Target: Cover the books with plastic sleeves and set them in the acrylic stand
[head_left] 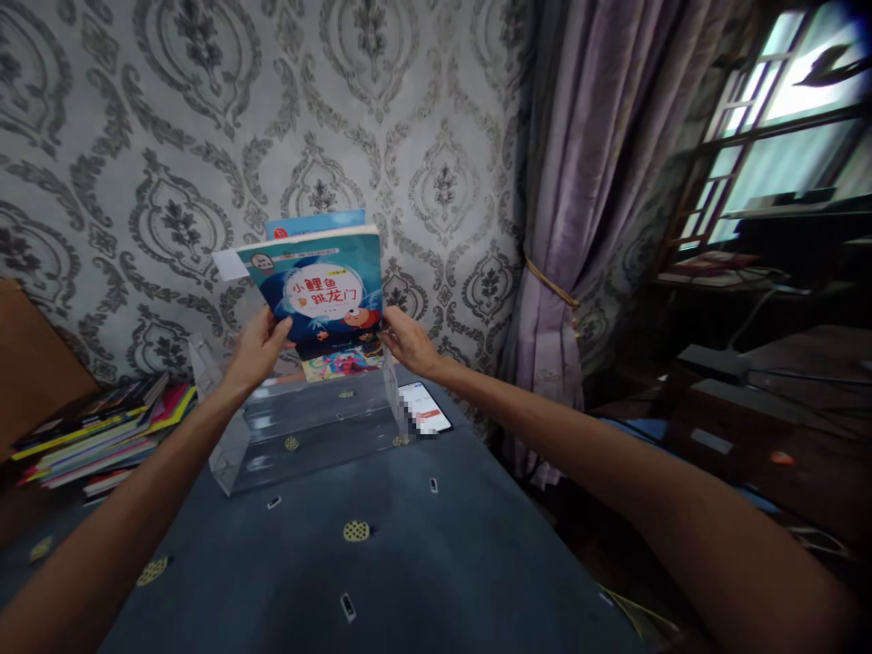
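A dark blue-green picture book [320, 295] with a white oval title patch is held upright between my two hands. My left hand [262, 341] grips its lower left edge. At its lower right edge, my right hand [407, 341] has its fingers closed on the cover. Below and around the book stands a clear acrylic rack [232, 450] with stepped tiers. Behind the held book rises a light blue book [317, 221]. Part of a colourful cover [344, 361] shows under the held book. Whether the held book touches the rack, I cannot tell.
A phone [426, 407] lies by the rack's right side on the dark blue patterned tablecloth [306, 572]. To the left sits a pile of books [115, 427] near a brown board [41, 363]. Patterned wallpaper backs the table, and a tied purple curtain [579, 182] hangs right.
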Demonstrator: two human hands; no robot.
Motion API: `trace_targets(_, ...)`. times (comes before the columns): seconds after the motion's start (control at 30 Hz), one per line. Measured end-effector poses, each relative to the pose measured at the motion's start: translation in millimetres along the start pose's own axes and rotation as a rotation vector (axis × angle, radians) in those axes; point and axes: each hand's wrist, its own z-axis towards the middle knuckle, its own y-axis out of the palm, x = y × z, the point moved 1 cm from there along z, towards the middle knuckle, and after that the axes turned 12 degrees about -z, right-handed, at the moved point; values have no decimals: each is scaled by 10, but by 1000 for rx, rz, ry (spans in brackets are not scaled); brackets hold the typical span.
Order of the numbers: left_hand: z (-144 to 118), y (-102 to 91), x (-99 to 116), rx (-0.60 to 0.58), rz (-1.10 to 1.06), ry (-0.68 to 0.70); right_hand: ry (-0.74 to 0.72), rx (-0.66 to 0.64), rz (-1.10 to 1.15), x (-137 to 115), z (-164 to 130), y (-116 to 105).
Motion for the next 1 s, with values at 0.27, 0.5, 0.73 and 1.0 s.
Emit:
trace_targets(0.27, -8, 0, -128, -17, 44, 3, 20, -7, 22, 35, -29, 25)
trace_targets(0.5, -3, -53, -173, 8, 315, 33, 74, 3, 48, 44, -27, 34)
trace_targets(0.73, 19, -88, -214, 48, 378, -24, 138, 25, 75, 62, 1, -3)
trace_targets(1.0, 1, -83, -237, 75, 391, -83, 208, 21, 89, 119, -56, 6)
